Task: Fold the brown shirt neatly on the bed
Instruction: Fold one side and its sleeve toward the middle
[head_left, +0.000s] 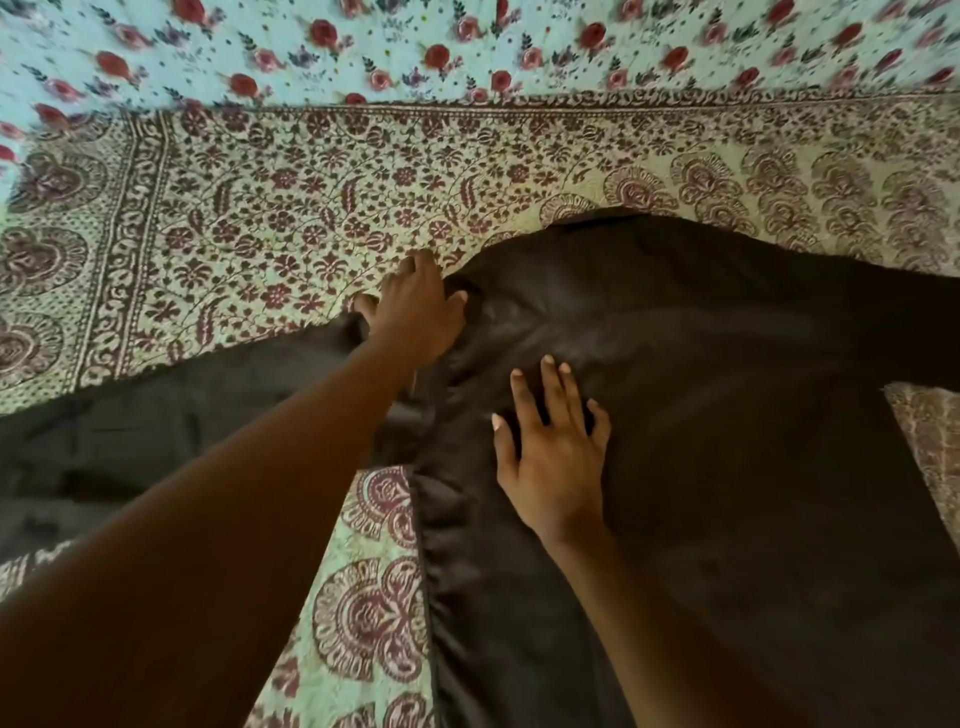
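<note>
- The brown shirt (701, 389) lies spread flat on the bed (270, 208), filling the frame from the centre out to 3 o'clock and down to 6 o'clock.
- One sleeve (156, 441) runs from the shirt's body toward 9 o'clock, lying flat on the cover and reaching the frame's edge.
- The collar end (592, 218) points toward 12 o'clock, a little right of centre.
- The left hand (415, 306) sits at the shoulder where the sleeve joins the body, just left of centre. Its fingers are spread and bent down onto the cloth's edge, with some fingertips on the bed cover beyond it. Whether they pinch the fabric or only press it, I cannot tell.
- The right hand (556, 457) rests palm down on the shirt's body, below and toward 4 o'clock from the left hand. Its fingers are straight and splayed apart, pressing the cloth flat, and they grip nothing.
- The fabric bunches into small wrinkles between the two hands and along the side seam (431, 571) that runs toward 6 o'clock.
- A printed bed cover (363, 171) with maroon flowers and paisley lies under the shirt.
- A pale blue sheet (467, 47) with red roses shows beyond it, at 12 o'clock, blurred.
</note>
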